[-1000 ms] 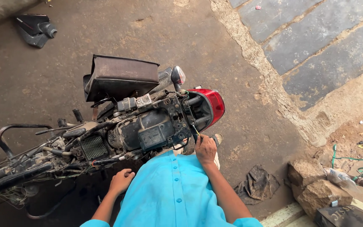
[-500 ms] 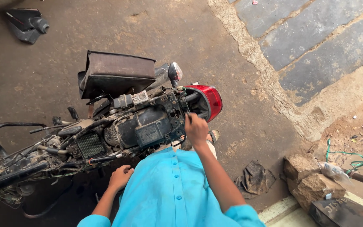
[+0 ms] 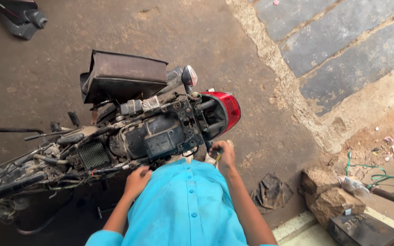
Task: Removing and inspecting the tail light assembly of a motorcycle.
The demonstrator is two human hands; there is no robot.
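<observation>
Lower than half a second ago, the right hand (image 3: 221, 154) has dropped from the stripped motorcycle (image 3: 133, 136) frame to just beside the red tail light (image 3: 229, 109), fingers curled around a small yellowish tool (image 3: 217, 159). Left hand (image 3: 137, 181) rests loosely closed against the frame's near edge, over the blue shirt (image 3: 185, 209).

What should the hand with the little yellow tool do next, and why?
Probably bring the right hand with its yellow-handled tool back up to the motorcycle frame near the red tail light, since the tool sits just below the frame while the left hand steadies it.
</observation>
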